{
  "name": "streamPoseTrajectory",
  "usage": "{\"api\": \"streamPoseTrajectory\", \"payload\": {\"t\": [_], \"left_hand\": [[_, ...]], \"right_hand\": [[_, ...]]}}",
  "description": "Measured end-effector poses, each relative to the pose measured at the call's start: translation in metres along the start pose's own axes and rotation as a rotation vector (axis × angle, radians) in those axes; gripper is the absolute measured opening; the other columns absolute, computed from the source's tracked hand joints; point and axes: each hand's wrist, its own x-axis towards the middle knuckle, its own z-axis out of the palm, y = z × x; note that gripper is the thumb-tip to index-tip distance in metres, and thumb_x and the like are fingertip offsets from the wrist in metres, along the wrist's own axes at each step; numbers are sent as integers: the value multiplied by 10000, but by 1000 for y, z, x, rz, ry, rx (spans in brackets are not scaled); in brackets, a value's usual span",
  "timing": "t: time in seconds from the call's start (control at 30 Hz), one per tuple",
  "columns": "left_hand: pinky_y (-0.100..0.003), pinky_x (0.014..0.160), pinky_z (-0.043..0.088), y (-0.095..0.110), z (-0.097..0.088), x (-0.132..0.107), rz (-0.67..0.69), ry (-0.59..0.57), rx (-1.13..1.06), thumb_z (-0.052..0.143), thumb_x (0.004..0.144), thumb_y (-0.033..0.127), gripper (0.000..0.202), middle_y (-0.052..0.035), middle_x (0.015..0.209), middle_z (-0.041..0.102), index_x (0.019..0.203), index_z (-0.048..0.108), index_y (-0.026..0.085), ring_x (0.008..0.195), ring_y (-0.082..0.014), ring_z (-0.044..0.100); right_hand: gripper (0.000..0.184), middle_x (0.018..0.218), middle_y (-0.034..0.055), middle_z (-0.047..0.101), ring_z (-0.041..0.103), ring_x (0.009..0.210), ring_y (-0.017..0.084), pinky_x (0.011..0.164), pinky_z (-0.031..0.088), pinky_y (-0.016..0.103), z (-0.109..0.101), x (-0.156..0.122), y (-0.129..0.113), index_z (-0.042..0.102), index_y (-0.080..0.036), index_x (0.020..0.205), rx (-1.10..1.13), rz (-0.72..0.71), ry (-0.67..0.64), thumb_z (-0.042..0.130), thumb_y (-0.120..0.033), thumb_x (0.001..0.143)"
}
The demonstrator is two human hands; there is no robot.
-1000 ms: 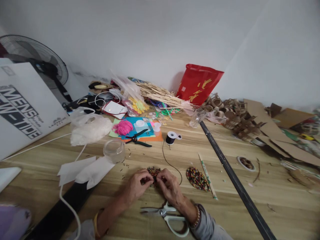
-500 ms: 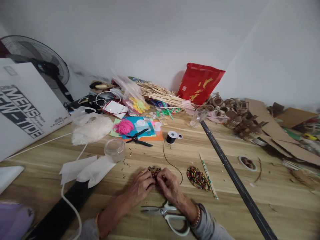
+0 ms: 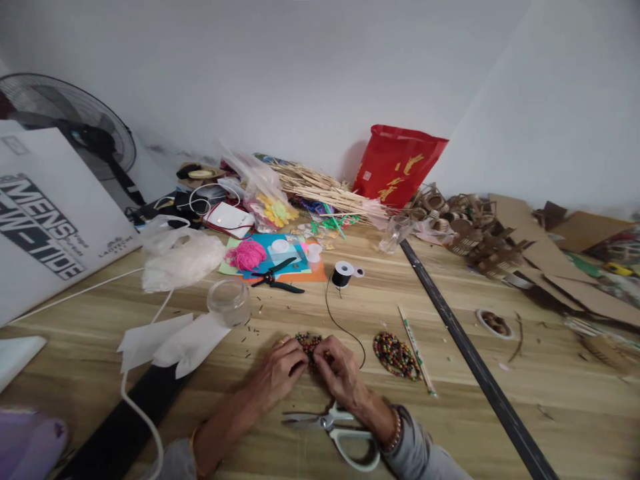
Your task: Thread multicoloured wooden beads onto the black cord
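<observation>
L hand [image 3: 283, 367]: curled at near edge of bead pile [image 3: 306, 341]; we can't tell if it's gripping anything.
R hand [image 3: 343, 373]: pinched in beside same pile; hold unclear to us too.
White dish [image 3: 506, 335]: w/ brown round pcs [image 3: 494, 323], far R of us.
Clear bag [image 3: 253, 172]: yellow pcs [image 3: 277, 212] in it.
Clear jar [image 3: 227, 305]: L of pile, contents unclear.

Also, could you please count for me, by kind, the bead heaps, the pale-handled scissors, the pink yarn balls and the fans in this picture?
Bead heaps: 2 (first heap at the fingertips of the left hand and right hand, second heap farther right)
Pale-handled scissors: 1
Pink yarn ball: 1
Fan: 1
Total: 5
</observation>
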Motion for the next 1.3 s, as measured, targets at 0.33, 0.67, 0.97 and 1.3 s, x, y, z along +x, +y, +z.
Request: {"api": "streamPoseTrajectory", "payload": {"t": [0.33, 0.67, 0.97, 1.3], "left_hand": [[-283, 687, 467, -3, -1, 1, -36, 26, -56, 558, 822, 97, 149, -43, 747, 632, 748, 666, 168, 761, -174, 564], [-333, 788, 445, 3, -4, -1, 40, -83, 74, 579, 829, 128, 114, -43, 810, 597, 807, 681, 176, 831, -194, 530], [-338, 779, 437, 2, 0, 0, 43, -61, 84, 565, 835, 130, 136, -35, 787, 589, 765, 670, 182, 826, -196, 520], [-279, 670, 497, 0, -8, 9, -254, 132, -320, 606, 761, 158, 100, -37, 690, 677, 697, 681, 176, 698, -175, 613]], "right_hand": [[118, 715, 31, 561, 541, 653, 149, 594, 437, 248, -1, 0, 0, 553, -181, 809, 0, -20, 24, 480, -186, 901], [121, 716, 29, 559, 531, 649, 147, 587, 427, 248, -2, 0, -1, 547, -181, 807, -17, -7, 13, 476, -195, 904], [141, 705, 22, 540, 519, 630, 144, 573, 416, 246, -2, 1, -1, 544, -182, 800, -6, -5, 19, 472, -214, 917], [113, 716, 23, 549, 527, 644, 142, 585, 424, 241, -2, 0, 2, 546, -184, 810, 10, -8, 5, 487, -190, 906]]}}
